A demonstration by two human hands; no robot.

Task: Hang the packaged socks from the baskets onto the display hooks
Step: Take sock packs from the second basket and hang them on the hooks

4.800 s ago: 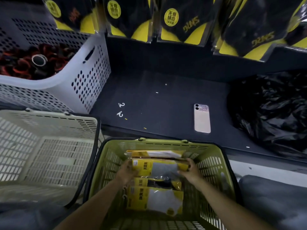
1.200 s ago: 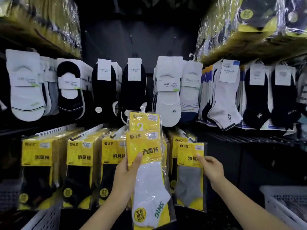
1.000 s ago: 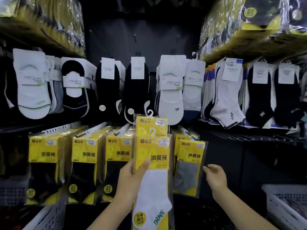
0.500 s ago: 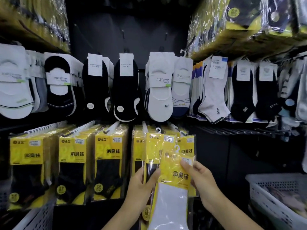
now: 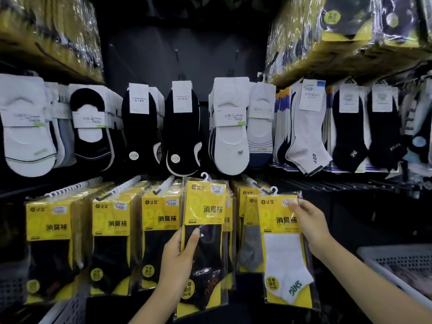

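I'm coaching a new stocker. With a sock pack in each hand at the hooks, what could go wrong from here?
1. The right hand pinches the white-sock pack only at its top corner; it may swing and its hanger miss the peg.
2. That peg seems to carry the grey-sock pack, so colours could get mixed.
3. The left hand grips the black-sock pack alone; it could slip.
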